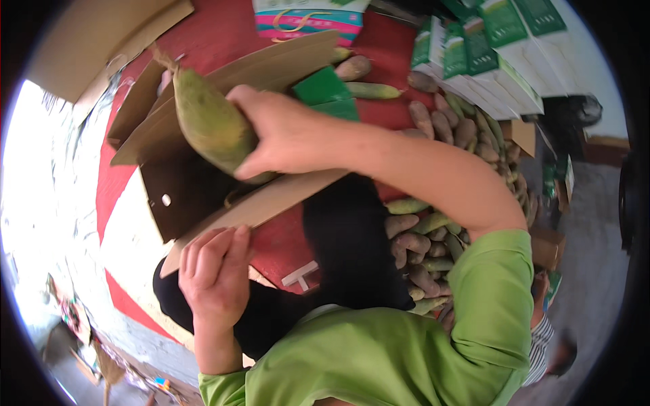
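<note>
My right hand (281,135) is wrapped round a thick green radish (210,122), its stem end pointing up and to the left. The radish is tilted over an open cardboard box (183,193), whose flaps stand out around it. Along the box's near flap, my left hand (215,276) has its fingers curled, with the thumb and fingertips at the cardboard edge. Inside, the box is dark, and its contents are mostly hidden by the radish and my hand.
A pile of reddish-brown tubers and long green radishes (433,223) lies on the red floor covering (277,250) to my right. Green-and-white cartons (487,54) stand at the far right. A pink-and-blue carton (311,20) is beyond the box. Part of another person in a striped sleeve (539,348) shows lower right.
</note>
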The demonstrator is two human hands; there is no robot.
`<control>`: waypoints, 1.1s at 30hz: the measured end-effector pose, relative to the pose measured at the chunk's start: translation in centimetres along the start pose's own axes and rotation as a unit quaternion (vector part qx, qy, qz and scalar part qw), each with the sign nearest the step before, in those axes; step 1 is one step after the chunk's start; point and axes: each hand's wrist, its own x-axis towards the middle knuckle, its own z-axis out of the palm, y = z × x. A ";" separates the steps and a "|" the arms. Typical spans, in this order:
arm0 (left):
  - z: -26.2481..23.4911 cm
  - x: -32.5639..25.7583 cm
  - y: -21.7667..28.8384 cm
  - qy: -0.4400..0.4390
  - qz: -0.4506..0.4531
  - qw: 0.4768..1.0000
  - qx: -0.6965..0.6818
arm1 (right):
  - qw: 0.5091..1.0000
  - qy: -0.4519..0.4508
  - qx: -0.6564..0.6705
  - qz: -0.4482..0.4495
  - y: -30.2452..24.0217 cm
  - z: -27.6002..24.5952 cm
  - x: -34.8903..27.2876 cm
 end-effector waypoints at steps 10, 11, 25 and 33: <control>0.4 -1.4 -0.3 -0.017 -0.032 0.999 -0.007 | 0.992 -0.037 -0.114 0.039 -3.2 -4.7 -7.8; 0.5 -1.4 -0.4 -0.016 -0.031 0.999 -0.004 | 0.992 -0.024 -0.118 0.047 -2.9 -5.0 -9.2; 0.1 -3.2 -1.2 0.048 0.006 0.998 0.030 | 0.875 0.325 0.070 0.353 17.9 9.9 -34.6; -2.1 -5.3 0.1 -0.168 -0.080 0.972 0.143 | 0.882 0.238 0.059 0.403 20.3 18.7 -40.2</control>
